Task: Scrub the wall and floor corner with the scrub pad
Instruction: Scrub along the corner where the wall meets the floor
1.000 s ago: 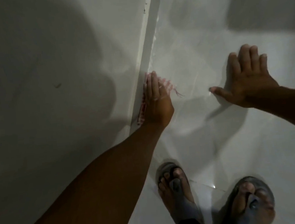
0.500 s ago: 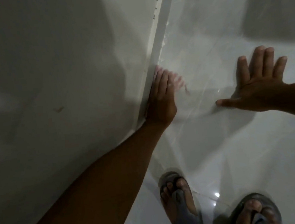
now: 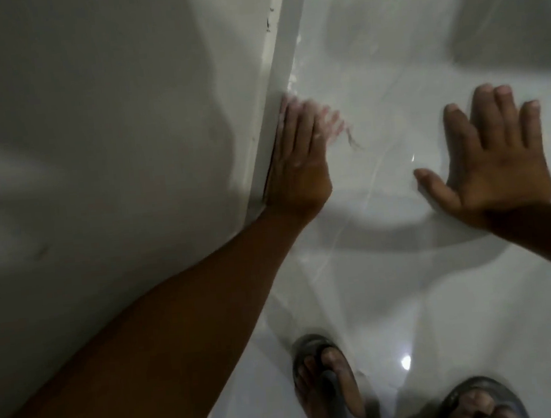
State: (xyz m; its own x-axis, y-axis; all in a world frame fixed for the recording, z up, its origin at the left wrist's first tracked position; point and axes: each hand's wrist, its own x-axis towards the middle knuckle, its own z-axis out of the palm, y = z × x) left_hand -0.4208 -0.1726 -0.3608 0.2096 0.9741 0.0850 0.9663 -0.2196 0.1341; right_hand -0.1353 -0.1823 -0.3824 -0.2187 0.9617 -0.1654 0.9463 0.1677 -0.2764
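Flat, extended fingers [image 3: 296,123] of the left hand [image 3: 297,170] press the pinkish scrub pad [image 3: 330,125] into the wall [image 3: 93,124]-floor [image 3: 390,282] seam; the right hand [image 3: 496,162] lies splayed, empty, bracing on tile; scrubbing is mid-stroke; next, I judge, firm pressure along the joint.

A home's tiled room: glossy pale floor tiles [image 3: 407,280], white skirting [image 3: 275,75], sandalled feet [image 3: 330,390].

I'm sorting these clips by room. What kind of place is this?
Probably a bathroom or another tiled wet area indoors: glossy pale floor tiles that look wet, a plain wall meeting them at a skirting strip, and rubber sandals on the feet.
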